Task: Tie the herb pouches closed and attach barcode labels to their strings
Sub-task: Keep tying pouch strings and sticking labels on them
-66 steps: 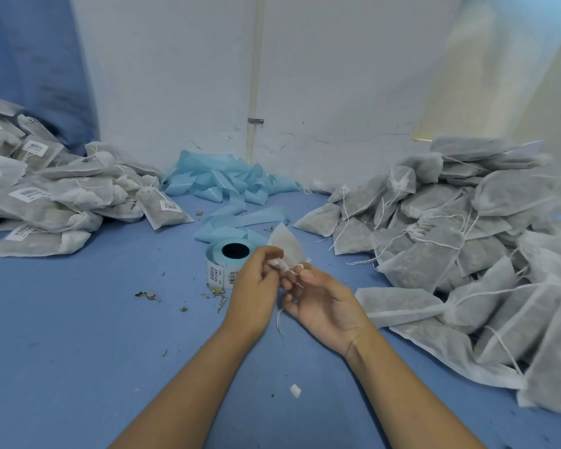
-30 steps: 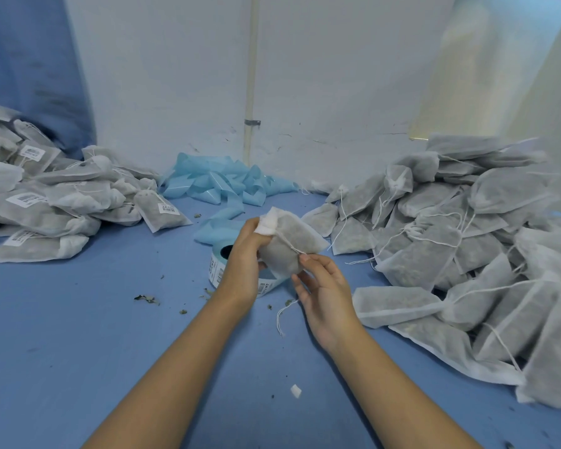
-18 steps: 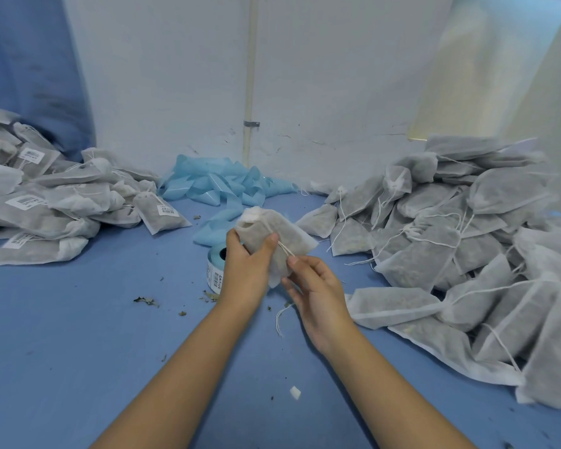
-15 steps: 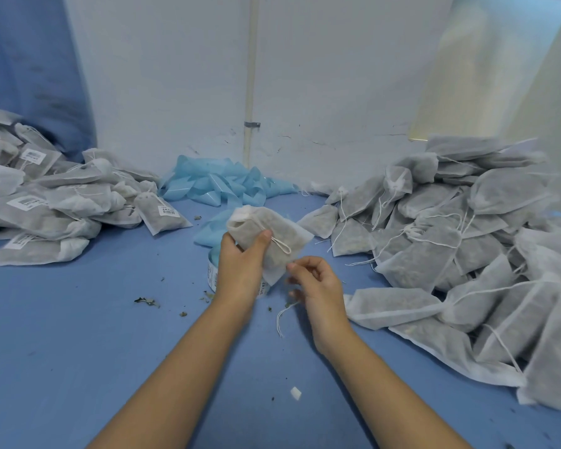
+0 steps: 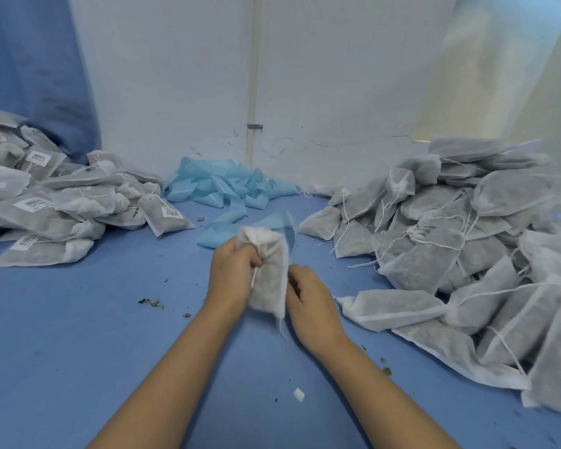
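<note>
herb pouches of white gauzy fabric fill both sides of your view. the biggest heap (image 5: 460,254), unlabelled with loose white strings, rises on your right against the wall; a smaller heap (image 5: 46,209) on your left carries white barcode labels (image 5: 170,212) on several pouches. both sit on the blue table surface (image 5: 78,351), which meets a white wall (image 5: 321,76) at the back. between the heaps, against the wall, lies a tangle of pale blue label backing strips (image 5: 227,187), trailing toward you.

at centre, just above the table, you hold one white herb pouch (image 5: 269,277) upright between your hands. your left hand (image 5: 232,275) has its fingers curled round the gathered neck of the pouch, and a short white drawstring (image 5: 254,277) runs down from that grip. your right hand (image 5: 311,303) sits against the pouch's right edge with fingers curled inward; whether it pinches the fabric or a string you cannot tell from this angle. a thin string end (image 5: 282,328) dangles below the pouch's bottom corner.

dried herb crumbs (image 5: 149,302) dot the table to your left, and a tiny white scrap (image 5: 299,394) lies between your forearms.
</note>
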Tool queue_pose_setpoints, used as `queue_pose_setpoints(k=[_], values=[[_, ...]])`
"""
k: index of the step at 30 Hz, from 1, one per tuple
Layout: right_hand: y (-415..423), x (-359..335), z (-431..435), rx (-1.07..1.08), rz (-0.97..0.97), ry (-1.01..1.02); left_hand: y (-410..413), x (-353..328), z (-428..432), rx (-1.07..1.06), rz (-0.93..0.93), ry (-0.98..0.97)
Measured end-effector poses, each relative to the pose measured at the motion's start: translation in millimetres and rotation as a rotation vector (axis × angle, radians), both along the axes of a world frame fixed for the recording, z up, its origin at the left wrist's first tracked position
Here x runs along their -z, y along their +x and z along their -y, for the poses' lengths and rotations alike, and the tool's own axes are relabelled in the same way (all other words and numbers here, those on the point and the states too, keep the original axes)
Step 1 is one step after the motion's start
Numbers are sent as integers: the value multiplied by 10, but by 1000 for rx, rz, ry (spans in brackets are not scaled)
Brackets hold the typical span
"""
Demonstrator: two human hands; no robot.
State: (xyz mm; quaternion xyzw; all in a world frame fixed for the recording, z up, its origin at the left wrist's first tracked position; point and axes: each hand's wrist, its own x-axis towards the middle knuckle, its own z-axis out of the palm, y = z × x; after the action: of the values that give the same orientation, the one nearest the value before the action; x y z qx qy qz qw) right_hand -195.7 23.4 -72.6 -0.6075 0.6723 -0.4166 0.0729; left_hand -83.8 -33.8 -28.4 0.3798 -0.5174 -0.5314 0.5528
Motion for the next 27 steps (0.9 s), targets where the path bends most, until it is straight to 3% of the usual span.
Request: queue_pose_setpoints(k=[4, 8, 13, 19, 27], values=[[-83, -27, -13, 118, -104, -14, 64, 148, -43, 9, 341, -212], [-88, -50, -14, 191, -91, -52, 98, 284, -11, 42, 498, -318], [-107, -51, -10, 232, -68, -73, 100, 354, -37, 67, 459, -357], [-95, -26, -16, 162, 119, -135, 82, 385, -39, 165, 360, -386], [-134, -4, 18, 44, 314, -11, 81, 360, -54, 311, 187, -278]])
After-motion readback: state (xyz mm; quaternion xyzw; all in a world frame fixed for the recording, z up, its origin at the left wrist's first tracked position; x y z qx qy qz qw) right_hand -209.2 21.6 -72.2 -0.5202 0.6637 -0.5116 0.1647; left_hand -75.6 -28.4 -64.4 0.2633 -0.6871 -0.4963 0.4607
